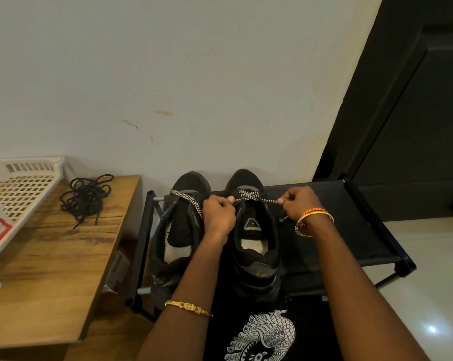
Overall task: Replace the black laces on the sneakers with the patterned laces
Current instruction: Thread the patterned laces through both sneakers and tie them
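Over right sneaker (254, 230), patterned lace (250, 196) taut between both hands, left (218, 216), right (299, 203), each pinching an end

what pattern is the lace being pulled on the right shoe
A black-and-cream checked weave on the lace; the head view shows it best.

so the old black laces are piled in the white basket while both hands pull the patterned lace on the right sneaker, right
Not quite. The head view shows the black laces piled on the wooden table beside the white basket, not in it. Both hands, left hand and right hand, do pull the patterned lace on the right sneaker.
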